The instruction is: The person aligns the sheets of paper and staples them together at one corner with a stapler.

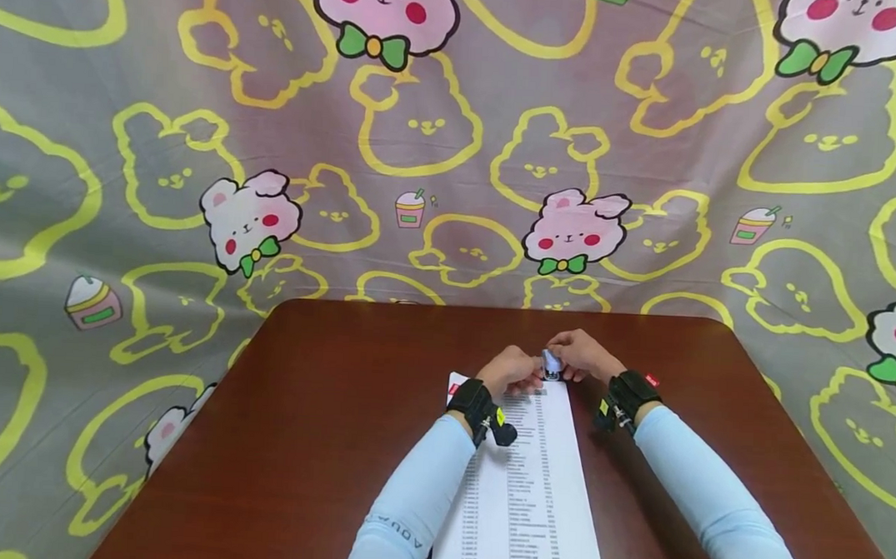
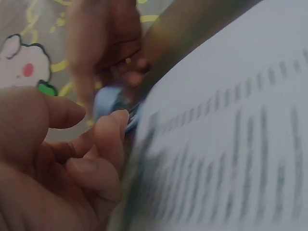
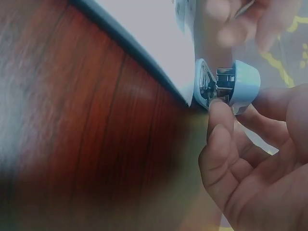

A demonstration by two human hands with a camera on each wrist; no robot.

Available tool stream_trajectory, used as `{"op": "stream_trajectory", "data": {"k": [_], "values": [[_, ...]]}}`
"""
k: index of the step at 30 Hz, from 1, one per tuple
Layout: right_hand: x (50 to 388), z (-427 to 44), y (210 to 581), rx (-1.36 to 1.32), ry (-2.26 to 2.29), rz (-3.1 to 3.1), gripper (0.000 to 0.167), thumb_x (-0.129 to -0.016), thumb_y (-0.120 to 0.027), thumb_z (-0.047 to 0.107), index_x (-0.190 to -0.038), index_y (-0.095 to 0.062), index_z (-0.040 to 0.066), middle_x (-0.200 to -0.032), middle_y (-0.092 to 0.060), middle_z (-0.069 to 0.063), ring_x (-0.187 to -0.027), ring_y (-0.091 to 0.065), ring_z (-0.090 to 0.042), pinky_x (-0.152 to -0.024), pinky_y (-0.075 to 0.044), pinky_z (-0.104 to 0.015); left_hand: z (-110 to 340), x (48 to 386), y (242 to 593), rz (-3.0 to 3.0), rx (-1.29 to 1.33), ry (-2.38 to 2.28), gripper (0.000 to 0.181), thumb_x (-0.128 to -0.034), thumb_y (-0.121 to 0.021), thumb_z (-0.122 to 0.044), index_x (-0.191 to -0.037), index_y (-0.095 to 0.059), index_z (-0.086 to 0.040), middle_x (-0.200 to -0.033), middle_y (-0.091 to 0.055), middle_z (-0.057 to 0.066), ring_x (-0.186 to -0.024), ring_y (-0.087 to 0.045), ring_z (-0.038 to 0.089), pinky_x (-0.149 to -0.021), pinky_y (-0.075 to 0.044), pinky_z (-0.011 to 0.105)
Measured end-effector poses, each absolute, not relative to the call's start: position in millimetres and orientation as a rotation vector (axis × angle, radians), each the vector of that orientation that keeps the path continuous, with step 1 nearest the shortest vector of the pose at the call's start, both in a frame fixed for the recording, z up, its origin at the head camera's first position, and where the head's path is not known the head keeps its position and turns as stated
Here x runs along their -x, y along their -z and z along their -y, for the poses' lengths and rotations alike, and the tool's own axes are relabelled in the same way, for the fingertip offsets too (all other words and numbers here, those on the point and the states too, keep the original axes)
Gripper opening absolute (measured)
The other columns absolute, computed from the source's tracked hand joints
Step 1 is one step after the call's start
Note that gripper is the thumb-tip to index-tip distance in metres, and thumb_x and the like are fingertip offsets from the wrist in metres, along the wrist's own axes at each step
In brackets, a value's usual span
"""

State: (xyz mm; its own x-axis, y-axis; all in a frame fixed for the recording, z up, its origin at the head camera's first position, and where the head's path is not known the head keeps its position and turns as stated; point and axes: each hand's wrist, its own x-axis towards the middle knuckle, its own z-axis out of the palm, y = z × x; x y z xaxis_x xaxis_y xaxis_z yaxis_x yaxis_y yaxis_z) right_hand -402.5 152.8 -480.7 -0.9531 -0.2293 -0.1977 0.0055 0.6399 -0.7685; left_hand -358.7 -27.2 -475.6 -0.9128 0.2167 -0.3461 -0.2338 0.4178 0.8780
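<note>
A small light-blue stapler (image 1: 553, 366) is held at the far end of a long white printed sheet (image 1: 517, 499). In the right wrist view the stapler (image 3: 246, 82) is swung apart, its metal inside showing between the blue cap and the flat base. My right hand (image 1: 583, 355) grips it, fingertips on the base and cap. Close by on the left is my left hand (image 1: 515, 370), its fingers curled over the sheet's top. Between those fingers, the right wrist view shows a thin metallic strip (image 3: 244, 8), too blurred to make out fully.
The sheet lies lengthwise on a dark reddish-brown table (image 1: 336, 441). Behind the table hangs a grey curtain (image 1: 479, 264) with yellow outlines and cartoon rabbits. Each wrist wears a black strap with a small camera.
</note>
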Motion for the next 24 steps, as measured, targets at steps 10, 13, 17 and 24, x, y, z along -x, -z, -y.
{"op": "stream_trajectory", "data": {"k": [10,13,17,24], "values": [[396,-163,471,0.213,1.132,-2.645,0.037,-0.102,-0.051,0.027,-0.129,-0.056,0.003,-0.083,-0.062,-0.011,-0.058,-0.058,-0.018,-0.056,-0.051,-0.031,118,354,452,-2.613,0.001,-1.373,0.034,-0.0999,-0.051,-0.03,-0.107,-0.069,-0.002,-0.088,-0.073,0.01,-0.07,-0.067,0.022,-0.054,-0.038,0.028],[386,-176,472,0.219,1.116,-2.666,0.036,-0.102,-0.051,0.027,-0.127,-0.056,0.001,-0.086,-0.063,-0.013,-0.062,-0.059,-0.021,-0.056,-0.051,-0.03,144,347,454,-2.727,0.068,-1.27,0.032,-0.0996,-0.051,-0.033,-0.104,-0.067,-0.006,-0.09,-0.073,0.009,-0.072,-0.066,0.021,-0.058,-0.041,0.028],[372,-194,476,0.184,1.127,-2.637,0.031,-0.101,-0.053,0.025,-0.118,-0.061,0.0,-0.084,-0.062,-0.013,-0.064,-0.059,-0.023,-0.055,-0.051,-0.031,160,338,459,-2.794,0.095,-1.098,0.031,-0.0987,-0.054,-0.035,-0.098,-0.067,-0.008,-0.083,-0.069,0.008,-0.068,-0.062,0.019,-0.059,-0.046,0.03],[357,-199,485,0.173,1.142,-2.534,0.024,-0.097,-0.059,0.021,-0.106,-0.067,0.0,-0.079,-0.064,-0.01,-0.064,-0.062,-0.022,-0.06,-0.055,-0.033,159,331,471,-2.69,0.134,-1.074,0.033,-0.0949,-0.061,-0.035,-0.094,-0.07,-0.004,-0.083,-0.066,0.009,-0.067,-0.067,0.02,-0.057,-0.053,0.03]]}}
